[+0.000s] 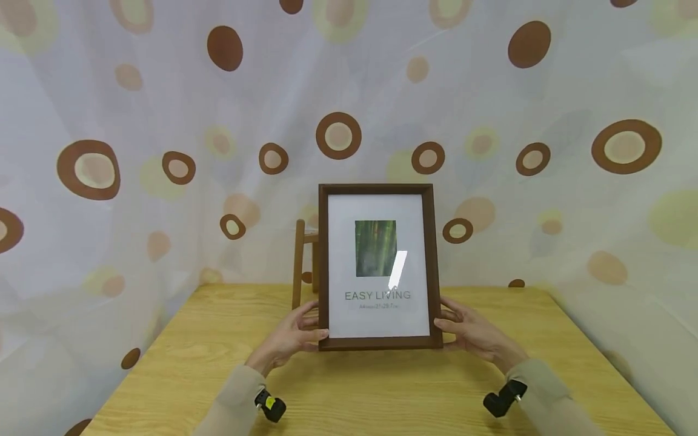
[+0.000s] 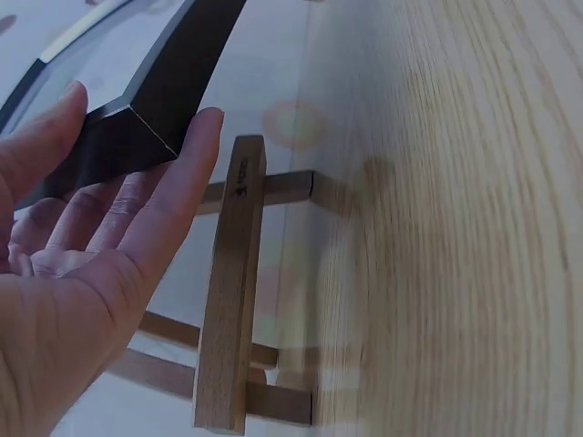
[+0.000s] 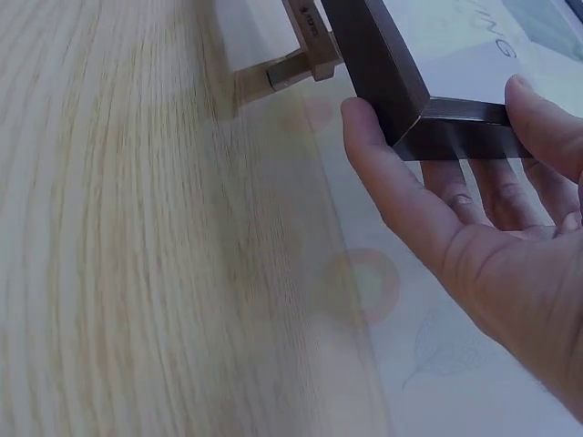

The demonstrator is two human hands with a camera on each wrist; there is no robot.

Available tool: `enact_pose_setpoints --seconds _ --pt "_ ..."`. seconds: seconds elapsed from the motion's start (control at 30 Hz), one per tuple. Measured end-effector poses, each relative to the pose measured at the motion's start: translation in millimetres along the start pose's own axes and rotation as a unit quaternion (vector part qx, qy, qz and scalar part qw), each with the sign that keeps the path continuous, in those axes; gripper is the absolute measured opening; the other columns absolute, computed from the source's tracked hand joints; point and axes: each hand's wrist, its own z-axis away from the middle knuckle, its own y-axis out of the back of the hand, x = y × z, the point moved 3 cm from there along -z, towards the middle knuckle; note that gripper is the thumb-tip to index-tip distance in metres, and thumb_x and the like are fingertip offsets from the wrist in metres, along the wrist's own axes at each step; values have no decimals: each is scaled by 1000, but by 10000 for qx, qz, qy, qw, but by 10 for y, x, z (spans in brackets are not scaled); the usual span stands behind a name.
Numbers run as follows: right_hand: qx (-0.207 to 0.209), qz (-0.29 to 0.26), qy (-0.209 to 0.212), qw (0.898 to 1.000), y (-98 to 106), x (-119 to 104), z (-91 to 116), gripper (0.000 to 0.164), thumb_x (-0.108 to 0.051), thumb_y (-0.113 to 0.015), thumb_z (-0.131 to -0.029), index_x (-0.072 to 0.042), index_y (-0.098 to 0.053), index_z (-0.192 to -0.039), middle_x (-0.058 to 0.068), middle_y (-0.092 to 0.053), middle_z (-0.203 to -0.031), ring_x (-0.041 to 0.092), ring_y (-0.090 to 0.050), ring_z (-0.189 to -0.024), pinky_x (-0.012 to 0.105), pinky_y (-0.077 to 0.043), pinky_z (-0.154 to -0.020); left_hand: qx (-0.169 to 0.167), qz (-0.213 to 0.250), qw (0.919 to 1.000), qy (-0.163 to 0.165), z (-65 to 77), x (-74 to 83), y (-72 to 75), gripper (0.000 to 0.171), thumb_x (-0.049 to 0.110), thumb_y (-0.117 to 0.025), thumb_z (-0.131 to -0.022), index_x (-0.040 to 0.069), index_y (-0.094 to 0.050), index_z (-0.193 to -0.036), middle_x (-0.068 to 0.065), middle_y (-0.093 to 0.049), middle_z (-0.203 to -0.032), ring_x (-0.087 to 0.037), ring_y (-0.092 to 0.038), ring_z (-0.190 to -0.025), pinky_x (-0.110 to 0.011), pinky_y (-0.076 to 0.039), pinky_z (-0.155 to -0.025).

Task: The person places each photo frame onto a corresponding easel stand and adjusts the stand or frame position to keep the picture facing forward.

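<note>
Left hand (image 1: 288,339) and right hand (image 1: 482,339) grip dark brown, rectangular, wood-look picture frame (image 1: 380,287) by its lower corners

Fingers part-curled, spread about as wide as the frame's edge: thumbs in front, other fingers under and behind. Frame roughly upright, held above the pale yellow wood-grain table (image 1: 382,396). To hold well: corners level, even pressure, thumbs on the border, off the pane. Looks: glossy clear front with a bright reflection streak, white insert, small green bamboo-like print, "EASY LIVING" lettering below. Behind, partly hidden: light brown wooden stand (image 1: 298,260); can't tell if frame touches it. Farthest: whitish sheet with brown and yellowish spots (image 1: 382,91).
</note>
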Motion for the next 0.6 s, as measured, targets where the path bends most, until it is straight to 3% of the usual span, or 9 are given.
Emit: enact_pose_setpoints --seconds 0.13,0.3,0.43,0.6 --pt "117 62 33 9999 -36 -13 -79 77 -15 -49 -104 -12 5 -158 30 -7 -159 28 -47 -130 61 -48 -97 97 -50 9999 -50 2 4 51 85 10 -71 -90 6 -18 -156 -40 -24 -151 -49 -46 -129 -49 -58 -88" --pt "339 197 108 9992 -76 -60 -181 79 -16 -53 -102 -12 2 -159 29 -10 -160 32 -41 -136 55 -51 -96 239 -93 9996 -133 -3 12 119 83 9 -69 -91 6 -19 -156 -39 -28 -149 -45 -53 -124 -47 -59 -85" --pt "458 249 222 9984 -88 -87 -258 79 -16 -55 -101 -11 -1 -159 29 -14 -159 30 -47 -132 59 -52 -93 460 -206 9985 -210 -3 15 181 81 11 -70 -90 6 -22 -155 -37 -35 -147 -40 -57 -120 -43 -60 -84" --pt "536 145 232 9982 -130 -87 -351 78 -13 -58 -99 -13 -9 -159 28 -19 -159 28 -53 -127 58 -53 -92 695 -196 9972 -181 13 -8 248 80 9 -71 -89 2 -24 -154 -39 -33 -146 -45 -55 -121 -42 -60 -83"
